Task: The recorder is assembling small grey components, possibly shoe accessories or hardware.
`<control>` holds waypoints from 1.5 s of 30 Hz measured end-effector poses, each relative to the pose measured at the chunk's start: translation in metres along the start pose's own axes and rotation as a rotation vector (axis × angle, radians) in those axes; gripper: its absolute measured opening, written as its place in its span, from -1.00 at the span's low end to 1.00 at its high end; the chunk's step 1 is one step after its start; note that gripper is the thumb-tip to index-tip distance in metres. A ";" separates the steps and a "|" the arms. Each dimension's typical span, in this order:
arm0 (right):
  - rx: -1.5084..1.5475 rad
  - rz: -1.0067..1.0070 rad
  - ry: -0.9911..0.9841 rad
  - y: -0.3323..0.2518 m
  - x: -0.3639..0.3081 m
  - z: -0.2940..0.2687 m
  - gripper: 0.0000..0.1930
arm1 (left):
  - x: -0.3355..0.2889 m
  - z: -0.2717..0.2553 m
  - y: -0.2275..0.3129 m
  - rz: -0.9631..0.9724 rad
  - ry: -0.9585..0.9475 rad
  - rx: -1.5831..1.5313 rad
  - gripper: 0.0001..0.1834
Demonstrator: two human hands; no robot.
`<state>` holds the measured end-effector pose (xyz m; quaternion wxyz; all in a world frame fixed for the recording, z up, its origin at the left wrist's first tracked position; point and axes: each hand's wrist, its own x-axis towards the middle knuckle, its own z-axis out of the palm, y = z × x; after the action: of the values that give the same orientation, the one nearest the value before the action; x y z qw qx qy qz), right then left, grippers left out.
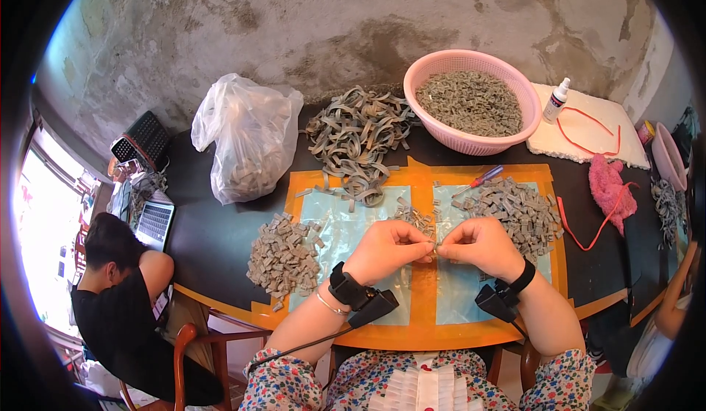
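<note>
My left hand (388, 250) and my right hand (482, 247) meet over the middle of the mat, each with thumb and forefinger pinched. Whatever sits between their fingertips is too small to name. Just beyond the fingers lies a small cluster of short grey pieces (413, 217). To the left of my left hand is a pile of similar grey pieces (283, 258). A larger pile (521, 218) spreads out past my right hand. Under both hands, clear bluish sheets (382, 304) are fixed with orange tape (423, 293).
Farther back lie a heap of long grey strips (358, 131), a white plastic bag (250, 135), and a pink basket (448, 137) of small pieces. A screwdriver (487, 177) borders the right pile. A bottle (557, 100) stands on white foam (588, 135); pink fuzzy cloth (609, 190) lies nearby. A person (121, 300) sits at left.
</note>
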<state>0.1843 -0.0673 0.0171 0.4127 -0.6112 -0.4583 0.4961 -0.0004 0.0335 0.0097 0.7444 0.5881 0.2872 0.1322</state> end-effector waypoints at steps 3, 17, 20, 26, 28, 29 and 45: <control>0.012 -0.008 -0.015 -0.001 0.000 0.000 -0.85 | 0.001 -0.002 -0.003 -0.002 -0.045 -0.144 -0.87; 0.053 -0.036 -0.066 0.004 0.001 -0.002 -0.88 | 0.000 -0.002 0.000 -0.072 -0.127 -0.320 -0.85; 0.057 -0.052 -0.051 0.002 0.000 0.000 -0.89 | -0.001 -0.001 0.001 -0.074 -0.132 -0.292 -0.86; 0.265 -0.159 -0.029 0.012 0.000 0.006 -0.87 | 0.000 -0.001 -0.001 -0.058 -0.148 -0.309 -0.86; 0.391 -0.207 -0.013 0.010 0.001 0.009 -0.85 | -0.001 -0.001 -0.002 -0.049 -0.144 -0.326 -0.87; 0.394 -0.193 -0.025 0.004 0.000 0.009 -0.85 | -0.002 0.000 -0.002 -0.046 -0.136 -0.350 -0.87; 0.325 -0.256 -0.026 0.011 -0.004 0.009 -0.86 | -0.009 0.021 -0.002 0.566 0.188 0.221 -0.88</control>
<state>0.1772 -0.0734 0.0057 0.5596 -0.4670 -0.4514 0.5148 0.0048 0.0114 0.0132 0.5800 0.7070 0.1925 0.3559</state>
